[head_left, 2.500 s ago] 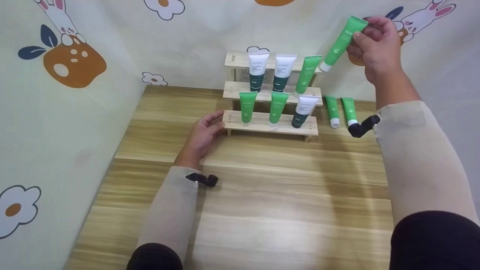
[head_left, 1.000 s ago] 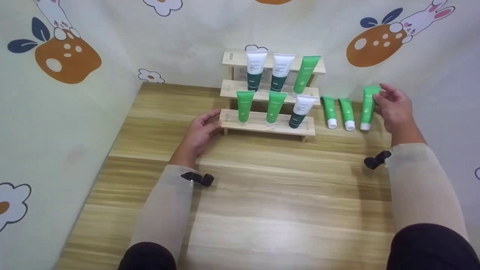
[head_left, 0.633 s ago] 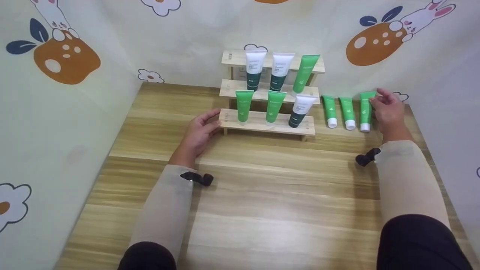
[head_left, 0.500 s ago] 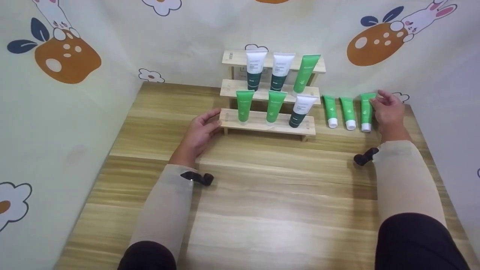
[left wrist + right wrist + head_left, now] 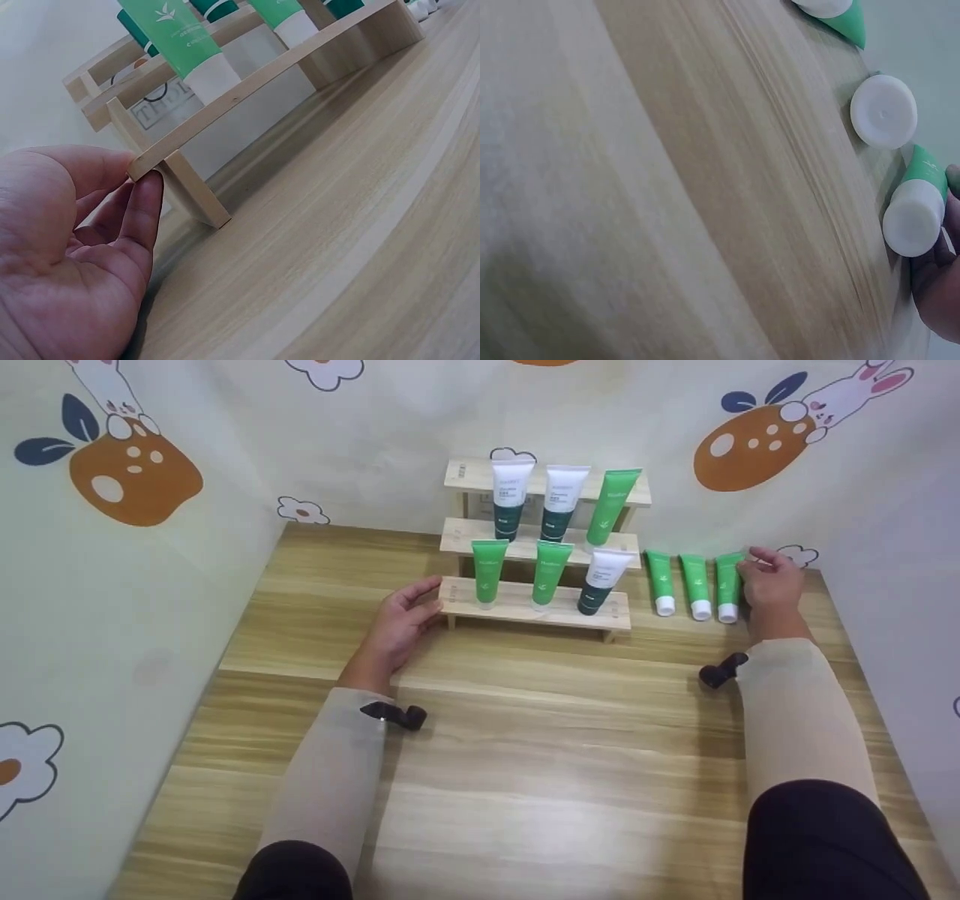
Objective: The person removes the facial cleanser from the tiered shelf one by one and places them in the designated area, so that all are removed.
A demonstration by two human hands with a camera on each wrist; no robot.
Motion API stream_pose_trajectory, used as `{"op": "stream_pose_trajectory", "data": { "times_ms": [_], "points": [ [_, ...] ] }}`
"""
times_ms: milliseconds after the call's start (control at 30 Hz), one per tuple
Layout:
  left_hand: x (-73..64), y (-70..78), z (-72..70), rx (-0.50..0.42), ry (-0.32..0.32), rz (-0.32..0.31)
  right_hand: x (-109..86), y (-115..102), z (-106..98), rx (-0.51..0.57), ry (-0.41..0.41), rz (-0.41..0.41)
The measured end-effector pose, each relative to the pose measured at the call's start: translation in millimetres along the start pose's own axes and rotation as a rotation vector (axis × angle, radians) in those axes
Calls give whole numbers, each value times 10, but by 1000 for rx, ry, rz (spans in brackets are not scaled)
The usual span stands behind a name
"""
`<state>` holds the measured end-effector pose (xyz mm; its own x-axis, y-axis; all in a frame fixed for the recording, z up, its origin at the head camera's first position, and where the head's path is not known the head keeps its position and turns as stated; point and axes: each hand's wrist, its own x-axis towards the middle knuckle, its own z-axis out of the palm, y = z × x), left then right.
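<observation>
My left hand (image 5: 401, 622) pinches the left end of the lowest shelf on a three-tier wooden display rack (image 5: 457, 604). In the left wrist view the thumb meets the shelf's corner, with the fingers (image 5: 142, 206) curled beneath it. At the right, my right hand (image 5: 772, 585) holds a green squeeze tube (image 5: 727, 589) by its upper right edge. This tube lies on the table with its white cap (image 5: 913, 225) toward me. Two more green tubes, the middle one (image 5: 696, 585) and the left one (image 5: 661, 581), lie beside it in a row.
On the middle tier stand two white-and-dark-green tubes (image 5: 510, 499) and a green tube (image 5: 613, 506). The lowest tier bears two green tubes (image 5: 489, 574) and one white-and-dark-green tube (image 5: 602, 581). A patterned wall covering (image 5: 375, 450) rises behind the wooden table (image 5: 525, 750).
My right hand has brought the green tube down from beside the top tier to the table, then shifted it slightly left toward the other two. My left hand stays at the rack.
</observation>
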<state>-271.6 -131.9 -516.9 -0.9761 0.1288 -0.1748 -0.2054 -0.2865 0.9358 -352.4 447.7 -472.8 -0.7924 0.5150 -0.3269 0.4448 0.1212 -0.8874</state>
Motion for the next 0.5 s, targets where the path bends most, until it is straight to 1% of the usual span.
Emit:
{"op": "stream_pose_trajectory", "data": {
  "times_ms": [133, 300, 367, 500],
  "points": [
    [0, 3, -8, 7, -1, -3, -4, -24, 5, -35, -1, 10],
    [-3, 14, -12, 4, 5, 0, -39, -76, 0, -8, -23, 15],
    [1, 17, -12, 6, 5, 2, -86, -110, -9, -22, -25, 9],
    [9, 15, -12, 15, -2, 0, -233, -224, -19, 39, -54, -24]
  ]
}}
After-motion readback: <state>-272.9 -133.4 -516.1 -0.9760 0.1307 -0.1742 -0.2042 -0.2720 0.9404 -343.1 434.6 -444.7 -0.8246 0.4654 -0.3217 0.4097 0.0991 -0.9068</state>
